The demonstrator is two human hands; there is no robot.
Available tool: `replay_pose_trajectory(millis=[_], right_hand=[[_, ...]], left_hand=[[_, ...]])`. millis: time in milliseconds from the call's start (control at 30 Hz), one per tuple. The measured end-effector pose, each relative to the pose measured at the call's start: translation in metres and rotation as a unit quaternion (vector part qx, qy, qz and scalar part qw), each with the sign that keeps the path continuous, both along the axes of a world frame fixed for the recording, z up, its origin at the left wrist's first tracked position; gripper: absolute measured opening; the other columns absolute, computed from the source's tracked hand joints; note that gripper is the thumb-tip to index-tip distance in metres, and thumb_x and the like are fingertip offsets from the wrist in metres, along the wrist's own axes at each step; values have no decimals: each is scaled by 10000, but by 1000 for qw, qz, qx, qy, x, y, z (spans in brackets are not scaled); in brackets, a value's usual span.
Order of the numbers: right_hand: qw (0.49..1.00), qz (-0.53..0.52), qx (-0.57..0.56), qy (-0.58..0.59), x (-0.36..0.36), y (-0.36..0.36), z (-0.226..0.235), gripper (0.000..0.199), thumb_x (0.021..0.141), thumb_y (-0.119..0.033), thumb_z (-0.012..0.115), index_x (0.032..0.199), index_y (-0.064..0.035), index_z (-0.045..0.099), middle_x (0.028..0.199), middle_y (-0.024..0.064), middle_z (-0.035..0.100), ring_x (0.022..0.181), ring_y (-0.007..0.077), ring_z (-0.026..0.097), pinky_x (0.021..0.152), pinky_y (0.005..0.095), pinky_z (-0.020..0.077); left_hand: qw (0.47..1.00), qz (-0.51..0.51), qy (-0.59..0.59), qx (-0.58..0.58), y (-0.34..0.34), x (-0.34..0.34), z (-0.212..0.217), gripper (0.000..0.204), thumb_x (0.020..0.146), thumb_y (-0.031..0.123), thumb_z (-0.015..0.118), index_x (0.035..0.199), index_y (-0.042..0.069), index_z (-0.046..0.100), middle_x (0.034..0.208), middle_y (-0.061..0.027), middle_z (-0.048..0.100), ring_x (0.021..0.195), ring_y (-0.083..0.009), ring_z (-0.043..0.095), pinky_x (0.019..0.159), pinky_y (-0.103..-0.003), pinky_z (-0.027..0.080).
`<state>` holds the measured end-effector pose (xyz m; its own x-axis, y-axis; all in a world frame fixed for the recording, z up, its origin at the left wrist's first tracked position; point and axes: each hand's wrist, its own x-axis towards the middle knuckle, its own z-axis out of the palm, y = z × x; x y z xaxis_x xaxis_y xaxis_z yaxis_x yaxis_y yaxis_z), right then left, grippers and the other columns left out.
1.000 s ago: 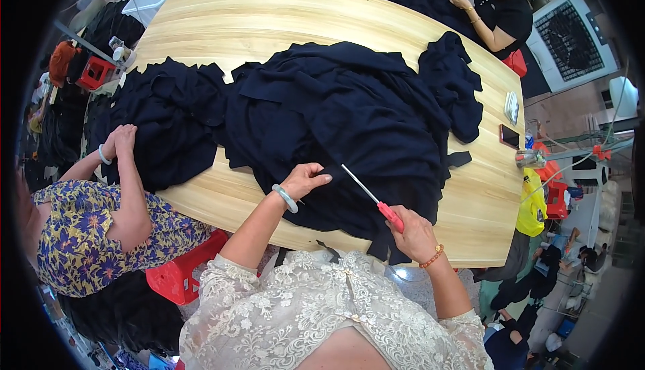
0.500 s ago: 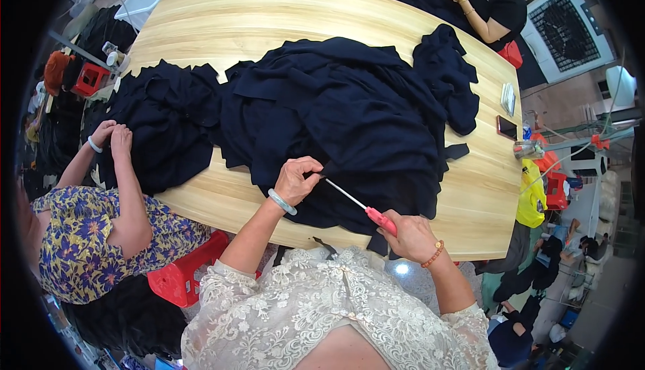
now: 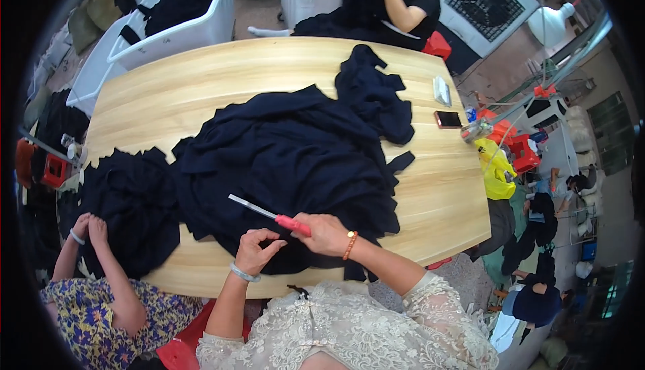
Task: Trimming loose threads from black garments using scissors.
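Note:
My right hand (image 3: 324, 235) grips the red handle of a tool (image 3: 293, 225). Its long, slim metal shaft points up and to the left above the cloth. Close beside it, my left hand (image 3: 254, 252) has its thumb and fingers curled in a pinch. Whatever lies between those fingertips is too dark to make out against the fabric. Under both hands spreads a large heap of dark navy cloth (image 3: 282, 162), apparently garments. A smaller navy bundle (image 3: 374, 95) rests beyond it at the far right.
At the left, a co-worker's hands (image 3: 91, 229) handle another navy pile (image 3: 127, 202) on the wooden table (image 3: 443, 215). Another person (image 3: 403, 7) sits past the far edge with dark cloth. White bins (image 3: 225, 21) stand behind. A phone (image 3: 447, 119) lies near the right edge.
My view has shifted, so the table sits lower and further left. The tool's tip has come away from my left fingers and now points up-left. My hands are closer together.

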<state>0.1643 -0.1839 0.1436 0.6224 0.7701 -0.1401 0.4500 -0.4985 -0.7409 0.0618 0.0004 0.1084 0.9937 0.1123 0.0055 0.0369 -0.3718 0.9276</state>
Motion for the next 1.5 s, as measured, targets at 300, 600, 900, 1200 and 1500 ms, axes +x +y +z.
replay_pose_trajectory(millis=[300,600,900,1200,1500], right_hand=[[992,-44,67,101,14,6,27,189,839,-201,598,967,-64,575,711,130,635,710,330,628,640,387,478],[992,-90,14,85,19,5,32,201,835,-202,596,968,-53,572,710,132,631,726,343,620,670,395,471],[994,-67,-75,-39,-4,-3,61,279,835,-238,608,1078,-112,556,842,150,638,805,362,607,712,417,481],[965,35,-252,-63,-53,-62,104,264,831,-307,613,1021,-130,563,708,155,618,702,347,613,632,431,473],[955,24,-293,-48,-64,-47,112,287,836,-359,590,972,-109,555,700,184,615,686,390,598,644,472,452]], left_hand=[[982,108,-103,120,-19,-1,-1,395,596,183,789,918,44,609,882,-59,585,867,-244,538,767,-356,386],[989,88,-63,-105,-8,-9,-1,106,753,67,667,833,4,638,711,-72,613,694,-190,572,677,-271,419],[982,66,-48,-169,-3,-13,7,135,782,31,645,904,-26,645,769,-59,611,711,-114,554,671,-227,432],[980,136,-50,-135,1,-14,-8,121,720,16,618,831,-12,658,726,-101,615,703,-209,581,672,-279,448],[983,143,-112,17,9,-14,-9,77,706,75,631,765,45,670,722,-101,619,701,-271,575,638,-352,450]])
